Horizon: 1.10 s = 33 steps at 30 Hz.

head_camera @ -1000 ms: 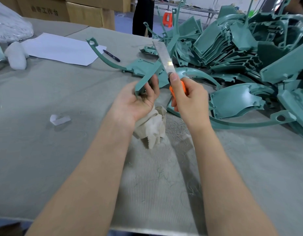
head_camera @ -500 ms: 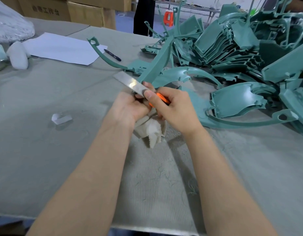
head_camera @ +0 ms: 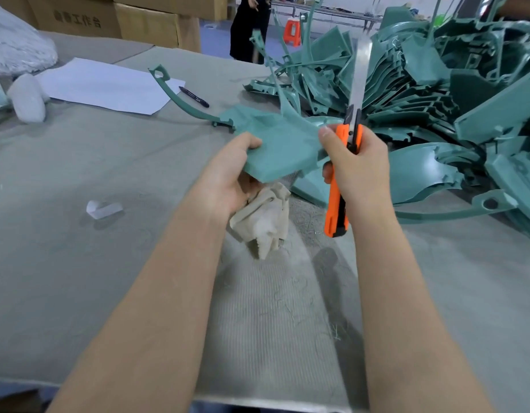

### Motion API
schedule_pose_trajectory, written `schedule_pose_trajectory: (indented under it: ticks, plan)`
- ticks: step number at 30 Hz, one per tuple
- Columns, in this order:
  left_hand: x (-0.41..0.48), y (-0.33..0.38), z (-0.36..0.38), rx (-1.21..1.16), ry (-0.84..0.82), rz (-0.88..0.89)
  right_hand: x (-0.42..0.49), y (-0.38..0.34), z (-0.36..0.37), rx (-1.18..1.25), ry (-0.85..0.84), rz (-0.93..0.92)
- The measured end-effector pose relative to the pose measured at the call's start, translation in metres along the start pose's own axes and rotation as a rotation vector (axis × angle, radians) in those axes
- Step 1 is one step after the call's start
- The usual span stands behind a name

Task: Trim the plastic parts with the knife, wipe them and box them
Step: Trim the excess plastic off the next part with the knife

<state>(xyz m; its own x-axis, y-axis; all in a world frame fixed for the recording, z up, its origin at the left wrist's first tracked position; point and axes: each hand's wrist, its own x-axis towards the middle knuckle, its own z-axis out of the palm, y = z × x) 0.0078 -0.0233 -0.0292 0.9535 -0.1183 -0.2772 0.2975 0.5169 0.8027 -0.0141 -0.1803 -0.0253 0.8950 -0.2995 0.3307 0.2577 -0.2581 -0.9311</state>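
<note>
So the green plastic part [head_camera: 280, 144] is up off the bench [head_camera: 64, 248], held in front of the person about mid-frame. The left hand [head_camera: 228, 177] grips its near left corner, thumb on top of the flat panel, fingers curled underneath. A long thin curved arm runs off the panel to the left and back, ending in a little loop. There's a beige rag [head_camera: 265, 217] bunched right under that same palm and hanging down to the bench. Can't honestly tell if the fingers are pinching it too or if it's just sitting there.

The right hand [head_camera: 359, 166] is wrapped tight round the orange knife [head_camera: 338, 189], thumb stretched up beside the slider, right at the panel's right edge. The blade is run out really long and points straight up and away, apart from the panel.

Behind and to the right is a big messy pile of green parts [head_camera: 436, 84], with a couple more lying flat just beyond the hands. Green shavings are scattered on the bench between the forearms. Off to the left there's a small white scrap [head_camera: 102, 208]. Farther back are a paper sheet [head_camera: 108, 84] with a pen [head_camera: 195, 96] at its edge and a white wrapped lump [head_camera: 27, 96]. Cardboard boxes [head_camera: 79, 16] are stacked along the far side.
</note>
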Motion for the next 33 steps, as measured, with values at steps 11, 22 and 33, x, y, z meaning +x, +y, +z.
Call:
schedule_pose_trajectory:
  ticks: [11, 22, 33]
  plan:
    - [0.001, 0.006, -0.017, 0.448, -0.165, 0.066, 0.006, 0.006, -0.017, -0.084, -0.007, 0.159]
    - [-0.007, 0.0, -0.004, -0.014, -0.655, 0.169, 0.01, 0.011, -0.007, 0.332, 0.126, 0.36]
    - [0.025, -0.008, -0.017, 0.505, -0.097, 0.54, 0.003, -0.006, -0.008, -0.08, 0.066, 0.048]
